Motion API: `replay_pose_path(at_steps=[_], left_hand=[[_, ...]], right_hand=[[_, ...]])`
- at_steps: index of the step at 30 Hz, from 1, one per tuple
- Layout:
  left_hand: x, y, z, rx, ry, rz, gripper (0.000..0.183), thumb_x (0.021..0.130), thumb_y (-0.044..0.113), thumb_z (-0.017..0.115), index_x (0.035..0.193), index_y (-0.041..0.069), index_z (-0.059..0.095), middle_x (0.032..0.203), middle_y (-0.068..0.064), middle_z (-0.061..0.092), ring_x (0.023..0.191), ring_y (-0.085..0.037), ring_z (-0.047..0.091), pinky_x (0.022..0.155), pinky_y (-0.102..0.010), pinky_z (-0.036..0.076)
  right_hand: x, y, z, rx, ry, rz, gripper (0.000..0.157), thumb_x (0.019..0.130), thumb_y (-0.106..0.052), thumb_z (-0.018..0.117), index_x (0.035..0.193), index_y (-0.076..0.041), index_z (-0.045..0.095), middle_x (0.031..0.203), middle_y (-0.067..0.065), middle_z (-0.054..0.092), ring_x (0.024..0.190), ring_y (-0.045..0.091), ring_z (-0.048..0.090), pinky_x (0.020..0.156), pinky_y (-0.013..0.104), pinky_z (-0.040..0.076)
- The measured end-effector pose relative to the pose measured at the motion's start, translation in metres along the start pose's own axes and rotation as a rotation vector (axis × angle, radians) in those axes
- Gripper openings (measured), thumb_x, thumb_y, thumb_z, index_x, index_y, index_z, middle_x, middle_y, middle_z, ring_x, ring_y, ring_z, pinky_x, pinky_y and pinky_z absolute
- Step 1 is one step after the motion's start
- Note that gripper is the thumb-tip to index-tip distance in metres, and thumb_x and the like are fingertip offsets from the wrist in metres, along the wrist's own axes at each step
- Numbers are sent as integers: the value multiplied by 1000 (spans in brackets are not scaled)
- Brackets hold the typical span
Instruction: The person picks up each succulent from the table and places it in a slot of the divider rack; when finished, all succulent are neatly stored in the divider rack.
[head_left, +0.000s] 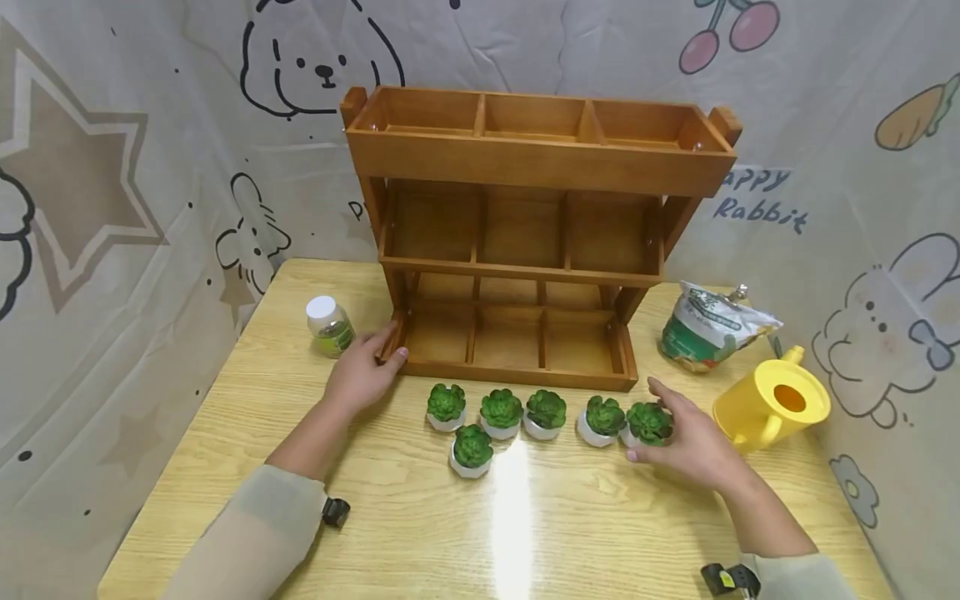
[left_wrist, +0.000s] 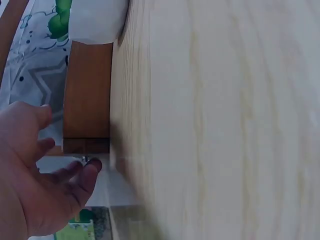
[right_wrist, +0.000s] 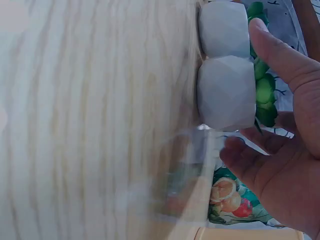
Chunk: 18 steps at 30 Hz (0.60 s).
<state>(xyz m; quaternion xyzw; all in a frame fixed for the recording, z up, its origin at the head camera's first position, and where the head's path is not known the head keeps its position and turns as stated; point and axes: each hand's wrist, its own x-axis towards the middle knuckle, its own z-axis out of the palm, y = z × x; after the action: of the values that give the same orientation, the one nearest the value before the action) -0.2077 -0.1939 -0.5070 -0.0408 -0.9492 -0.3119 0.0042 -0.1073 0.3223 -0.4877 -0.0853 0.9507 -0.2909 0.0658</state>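
My left hand (head_left: 363, 371) is at the lower left corner of a brown wooden three-tier shelf (head_left: 540, 167). In the left wrist view its fingertips (left_wrist: 92, 167) are right by the end of the shelf's bottom box, thumb apart from the front board. My right hand (head_left: 693, 437) spreads around the rightmost potted succulent (head_left: 648, 423), a green plant in a white faceted pot. The right wrist view shows the thumb (right_wrist: 272, 47) over the leaves and the fingers (right_wrist: 245, 157) held off the pot (right_wrist: 227, 92). Another potted succulent (head_left: 602, 419) stands against it.
Several more potted succulents (head_left: 501, 412) stand in front of the shelf, one (head_left: 472, 450) set closer to me. A white-capped jar (head_left: 330, 325) is left of the shelf. A green and silver bag (head_left: 708, 325) and a yellow watering can (head_left: 772, 404) stand at the right.
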Motion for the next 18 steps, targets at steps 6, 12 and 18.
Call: replay_pose_path(at_steps=[6, 12, 18], left_hand=[[5, -4, 6, -36, -8, -21, 63, 103, 47, 61, 159, 23, 46, 144, -24, 55, 124, -43, 58, 99, -61, 48], [8, -6, 9, -95, -34, -50, 68, 101, 46, 64, 160, 20, 43, 145, -24, 53, 123, -41, 58, 102, -59, 47], [8, -11, 7, -144, -46, -60, 70, 101, 48, 65, 160, 20, 43, 148, -24, 51, 123, -40, 58, 104, -57, 47]], right_hand=[[0, 4, 4, 24, -18, 17, 117, 70, -46, 96, 161, -8, 35, 152, 27, 48, 128, 48, 54, 108, 66, 41], [-1, 8, 5, 11, -18, 21, 115, 69, -47, 96, 161, -10, 37, 148, 32, 50, 122, 48, 59, 104, 65, 45], [0, 10, 6, 30, -11, 21, 104, 73, -38, 96, 158, -11, 42, 140, 33, 57, 102, 35, 68, 99, 63, 50]])
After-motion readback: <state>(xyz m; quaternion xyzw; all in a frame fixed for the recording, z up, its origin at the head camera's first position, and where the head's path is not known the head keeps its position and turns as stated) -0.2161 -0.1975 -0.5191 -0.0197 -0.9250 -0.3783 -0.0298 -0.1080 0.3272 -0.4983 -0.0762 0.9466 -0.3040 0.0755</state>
